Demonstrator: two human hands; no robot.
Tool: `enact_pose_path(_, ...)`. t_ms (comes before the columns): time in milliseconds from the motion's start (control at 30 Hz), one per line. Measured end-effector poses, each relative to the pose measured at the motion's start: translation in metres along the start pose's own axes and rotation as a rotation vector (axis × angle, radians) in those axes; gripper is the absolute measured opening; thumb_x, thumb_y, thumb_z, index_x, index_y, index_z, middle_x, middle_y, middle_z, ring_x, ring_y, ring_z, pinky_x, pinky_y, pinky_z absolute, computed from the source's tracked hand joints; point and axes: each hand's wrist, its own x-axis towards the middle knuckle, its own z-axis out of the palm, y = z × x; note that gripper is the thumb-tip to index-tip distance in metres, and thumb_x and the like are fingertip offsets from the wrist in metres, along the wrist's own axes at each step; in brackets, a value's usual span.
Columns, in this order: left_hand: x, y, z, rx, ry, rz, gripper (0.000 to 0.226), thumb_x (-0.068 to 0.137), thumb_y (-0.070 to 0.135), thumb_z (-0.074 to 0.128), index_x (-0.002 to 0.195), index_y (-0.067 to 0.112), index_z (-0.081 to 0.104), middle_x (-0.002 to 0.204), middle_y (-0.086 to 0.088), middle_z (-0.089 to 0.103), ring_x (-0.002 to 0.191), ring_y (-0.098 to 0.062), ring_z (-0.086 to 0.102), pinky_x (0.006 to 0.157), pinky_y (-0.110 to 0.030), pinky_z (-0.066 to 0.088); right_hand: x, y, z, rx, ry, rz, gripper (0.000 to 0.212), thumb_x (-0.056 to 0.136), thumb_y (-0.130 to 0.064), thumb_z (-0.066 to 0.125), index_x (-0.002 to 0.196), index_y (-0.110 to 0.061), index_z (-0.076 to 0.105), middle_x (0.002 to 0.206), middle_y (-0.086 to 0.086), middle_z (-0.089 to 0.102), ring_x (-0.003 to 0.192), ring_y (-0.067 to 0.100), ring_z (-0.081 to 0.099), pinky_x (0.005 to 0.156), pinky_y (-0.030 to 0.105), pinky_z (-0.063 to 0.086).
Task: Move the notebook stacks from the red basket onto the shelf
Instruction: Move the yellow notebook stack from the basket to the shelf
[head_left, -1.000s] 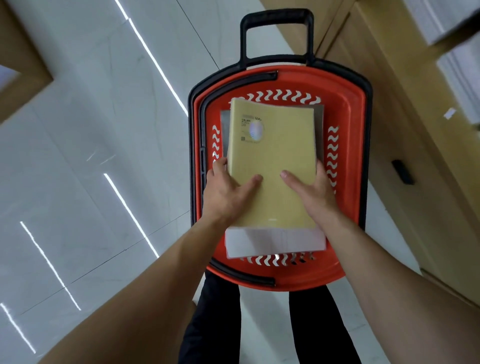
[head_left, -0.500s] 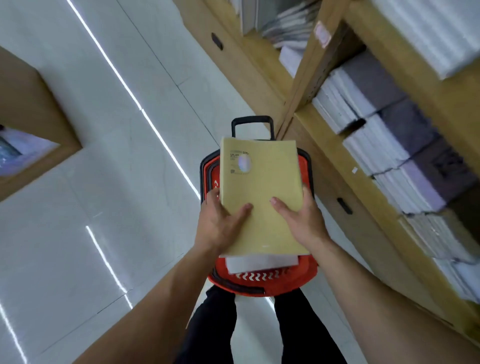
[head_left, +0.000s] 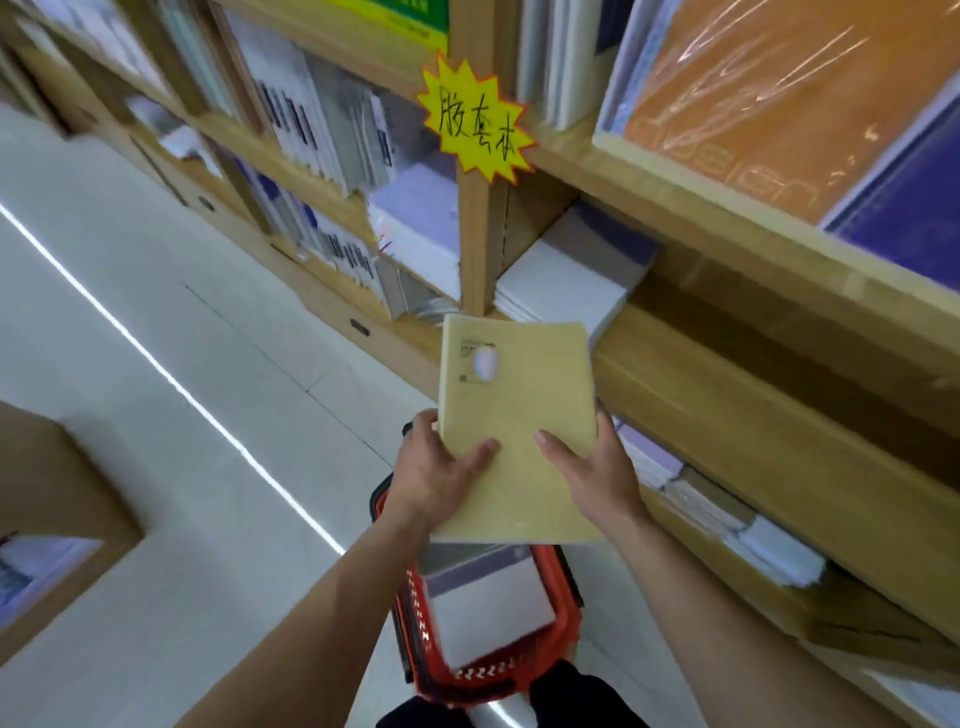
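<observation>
Mid-transfer. Yellow notebook stack (head_left: 514, 426) is out of the red basket (head_left: 563, 582), held in the air above it — not on the shelf (head_left: 727, 395) yet. Left hand (head_left: 436, 473) grasps the stack's near-left edge, thumb on the cover; right hand (head_left: 597, 473) grasps the near-right edge the same way. Both closed on the stack, nothing released.

Stack's far end points to 12 o'clock, near the shelf's front edge. The open bay with white notebooks (head_left: 561, 286) lies at about 1 o'clock from the stack, just beyond the wooden upright (head_left: 474, 249).

Left to do, as I read it: set this stack into a bay — which one, can't tell. At 6 o'clock, below the hands, the basket holds at least one more pale stack (head_left: 488, 608), so more trips are likely. How many of the stacks on the shelf came from the basket can't be judged.
</observation>
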Motion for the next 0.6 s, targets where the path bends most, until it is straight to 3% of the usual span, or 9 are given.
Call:
enact_pose_path(133,0.019,0.042,0.007,0.026,-0.051,0.062,0.066,0.079,0.053,0.078,0.128,0.022,0.046,0.118,0.004,0.063,0.095,-0.013,0.062,0.067,-0.018,0.046,0.013,-0.009,-0.023,0.073,0.093,0.016,0.073,0.083,-0.046,0.077,0.145,-0.025,0.045,0.121,-0.006,0.066,0.106,0.014,0.065,0.086,0.032,0.052)
enact_pose_path(200,0.031,0.058,0.018,0.054,-0.058,0.074,0.069,0.079,0.053,0.078,0.131,0.020,0.047,0.119,0.003,0.064,0.097,-0.015,0.062,0.074,-0.023,0.048,0.027,-0.010,-0.034,0.071,0.118,0.035,0.085,0.078,-0.055,0.076,0.149,-0.023,0.041,0.129,-0.001,0.063,0.112,0.020,0.062,0.095,0.041,0.053)
enact_pose_path(367,0.064,0.076,0.049,0.091,-0.041,0.050,0.075,0.079,0.057,0.076,0.135,0.018,0.046,0.128,-0.003,0.064,0.107,-0.021,0.062,0.087,-0.032,0.052,0.070,-0.011,-0.056,0.040,0.148,0.027,0.077,0.084,-0.043,0.078,0.148,-0.021,0.041,0.126,0.000,0.062,0.103,0.018,0.059,0.085,0.030,0.048)
enact_pose_path(467,0.090,0.088,0.059,0.084,-0.056,0.069,0.071,0.079,0.056,0.077,0.133,0.020,0.047,0.126,-0.001,0.064,0.104,-0.019,0.062,0.087,-0.030,0.052,0.100,-0.008,-0.059,0.050,0.184,0.047,0.083,0.082,-0.045,0.079,0.151,-0.019,0.039,0.126,-0.001,0.060,0.109,0.021,0.061,0.092,0.036,0.053)
enact_pose_path(600,0.134,0.102,0.059,0.104,-0.089,0.090,0.078,0.071,0.064,0.078,0.131,0.024,0.048,0.123,-0.001,0.067,0.107,-0.023,0.066,0.093,-0.042,0.056,0.134,-0.014,-0.054,0.069,0.257,0.087,0.096,0.077,-0.057,0.079,0.153,-0.017,0.036,0.141,0.006,0.058,0.122,0.027,0.060,0.099,0.044,0.053)
